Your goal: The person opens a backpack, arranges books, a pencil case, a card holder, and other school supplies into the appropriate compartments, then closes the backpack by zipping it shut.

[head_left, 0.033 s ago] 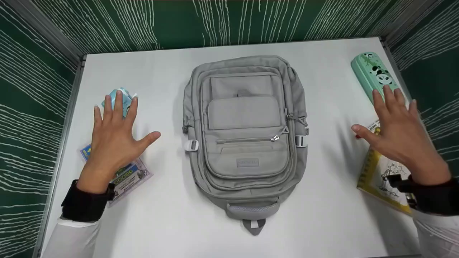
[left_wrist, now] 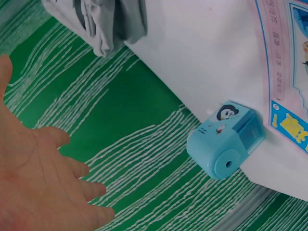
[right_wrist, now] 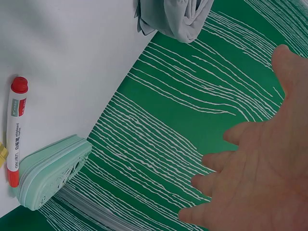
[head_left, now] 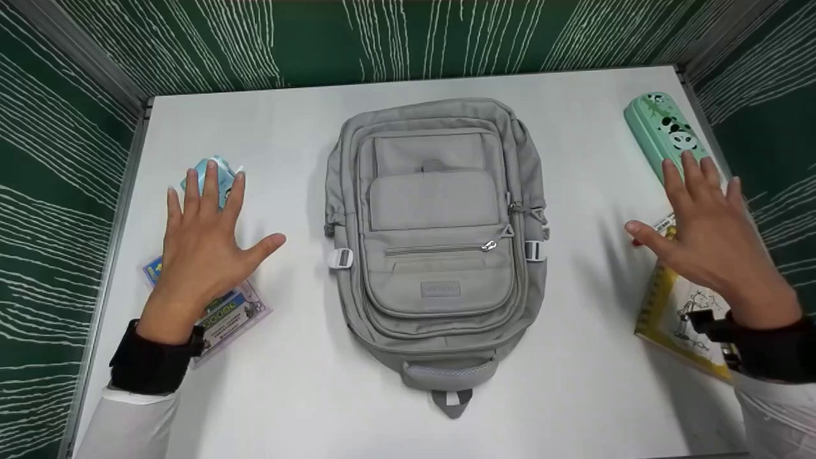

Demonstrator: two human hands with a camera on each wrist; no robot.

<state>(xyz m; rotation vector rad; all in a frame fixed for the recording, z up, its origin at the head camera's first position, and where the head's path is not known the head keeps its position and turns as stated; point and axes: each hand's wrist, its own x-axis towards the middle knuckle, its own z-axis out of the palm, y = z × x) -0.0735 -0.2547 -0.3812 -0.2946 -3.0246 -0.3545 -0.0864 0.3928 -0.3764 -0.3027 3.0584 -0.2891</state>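
Observation:
A grey backpack (head_left: 440, 204) lies front side up in the middle of the white table. My left hand (head_left: 207, 248) hovers at the left with its fingers spread, holding nothing. Beneath it are a light blue pencil sharpener (left_wrist: 216, 139) with a penguin picture and a purple-edged printed sheet or packet (head_left: 233, 319), partly hidden. My right hand (head_left: 714, 239) is likewise spread and holds nothing, above a yellow spiral notebook (head_left: 663, 319) and a red-capped whiteboard marker (right_wrist: 17, 130). Just beyond its fingertips lies a mint green pencil case (head_left: 653, 131) with pandas.
Green panels (head_left: 319, 44) with white wavy lines stand around the back and sides of the table (head_left: 287, 395). White buckles sit at both sides of the backpack, and its top handle (head_left: 449, 373) points toward me.

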